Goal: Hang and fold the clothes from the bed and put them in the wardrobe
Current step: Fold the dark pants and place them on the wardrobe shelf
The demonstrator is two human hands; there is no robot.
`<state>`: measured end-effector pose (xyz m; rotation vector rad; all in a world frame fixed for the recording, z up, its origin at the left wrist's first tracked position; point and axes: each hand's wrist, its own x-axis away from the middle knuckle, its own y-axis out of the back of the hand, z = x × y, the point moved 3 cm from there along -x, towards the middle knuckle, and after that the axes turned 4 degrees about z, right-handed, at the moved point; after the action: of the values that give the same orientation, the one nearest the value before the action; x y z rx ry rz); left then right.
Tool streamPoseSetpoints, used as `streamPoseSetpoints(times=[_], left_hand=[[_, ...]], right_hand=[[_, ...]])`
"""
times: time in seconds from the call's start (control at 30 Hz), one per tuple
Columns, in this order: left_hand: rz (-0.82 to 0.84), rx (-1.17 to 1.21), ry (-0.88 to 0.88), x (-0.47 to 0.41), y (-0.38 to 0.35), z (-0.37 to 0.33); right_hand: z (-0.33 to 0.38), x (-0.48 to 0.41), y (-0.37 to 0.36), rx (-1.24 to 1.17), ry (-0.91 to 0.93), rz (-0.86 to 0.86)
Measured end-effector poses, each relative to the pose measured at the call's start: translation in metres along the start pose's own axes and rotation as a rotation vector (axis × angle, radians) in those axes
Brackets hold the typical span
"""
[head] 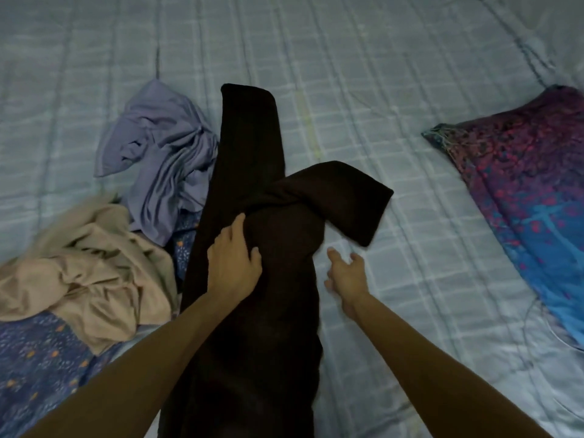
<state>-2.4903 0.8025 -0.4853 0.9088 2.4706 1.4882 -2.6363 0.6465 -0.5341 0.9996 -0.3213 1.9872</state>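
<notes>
A pair of black trousers (252, 147) lies lengthwise down the middle of the bed, one leg straight and the other folded across to the right. My left hand (234, 260) grips a fold of the black fabric near where the legs cross. Just right of the trousers, my right hand (346, 273) hovers over the sheet with its fingers spread, holding nothing. A crumpled lilac garment (164, 159) and a crumpled beige garment (85, 273) lie to the left of the trousers.
A pale blue checked sheet (395, 90) covers the bed. A dark blue patterned cloth (41, 365) lies under the beige garment at the lower left. A purple, pink and blue pillow (534, 191) sits at the right edge.
</notes>
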Motion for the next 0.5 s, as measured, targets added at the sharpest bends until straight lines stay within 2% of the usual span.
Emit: streamPoseSetpoints(times=[0.17,0.3,0.4,0.47,0.5], left_hand=[[0.024,0.22,0.171,-0.048,-0.022,0.022],[0.086,0.314,0.232,-0.071,-0.035,0.032],[0.015,0.336,0.143,-0.077,-0.022,0.037],[-0.051,0.389,0.11,-0.078,-0.007,0.042],[-0.087,0.412,0.11,-0.078,0.001,0.045]], right_hand=[[0.028,-0.057,-0.01,-0.406,-0.084,-0.127],[0.06,-0.076,-0.019,-0.53,-0.058,-0.279],[0.109,-0.068,-0.041,-0.506,0.116,-0.355],[0.161,-0.055,-0.07,-0.533,0.273,-0.283],[0.191,-0.05,-0.087,-0.508,0.354,-0.193]])
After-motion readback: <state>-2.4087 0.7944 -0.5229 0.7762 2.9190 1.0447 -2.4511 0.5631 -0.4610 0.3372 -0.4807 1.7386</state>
